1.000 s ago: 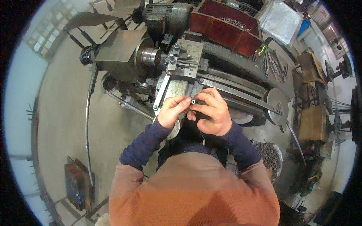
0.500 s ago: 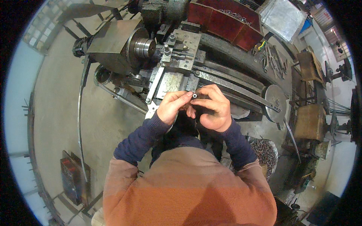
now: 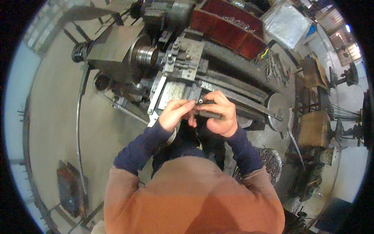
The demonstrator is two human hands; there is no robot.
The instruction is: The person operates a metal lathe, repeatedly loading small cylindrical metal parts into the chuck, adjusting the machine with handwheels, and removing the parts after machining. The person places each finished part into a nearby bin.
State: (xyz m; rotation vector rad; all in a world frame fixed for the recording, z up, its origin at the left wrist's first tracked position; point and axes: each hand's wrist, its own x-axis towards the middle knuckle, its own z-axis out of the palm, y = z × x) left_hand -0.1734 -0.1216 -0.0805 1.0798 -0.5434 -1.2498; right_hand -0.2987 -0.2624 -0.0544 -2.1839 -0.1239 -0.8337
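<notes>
My two hands meet in front of my waist, over the near side of a lathe. Between the thumb and fingers of my right hand (image 3: 223, 115) is a small metal tube (image 3: 200, 101), its round pale end with a dark hole facing up. A dark grey bar-like shape (image 3: 209, 114) shows below those fingers; whether it is held I cannot tell. My left hand (image 3: 175, 112) is closed in a pinch, thumb tip close beside the tube; what it grips is hidden. Just beyond lie the lathe's carriage and tool post (image 3: 183, 58), with the round chuck (image 3: 145, 55) to the left.
Behind the lathe stands a dark red tray (image 3: 226, 33) with small metal parts. Spanners (image 3: 276, 68) lie right of it. A round handwheel disc (image 3: 278, 111) sits at the bed's right end. A container of small metal pieces (image 3: 269, 163) stands low at my right.
My left hand has drawn slightly down and left from the tube's end. A dark bar-like shape now shows under my right fingers. The whole view has shifted a little.
</notes>
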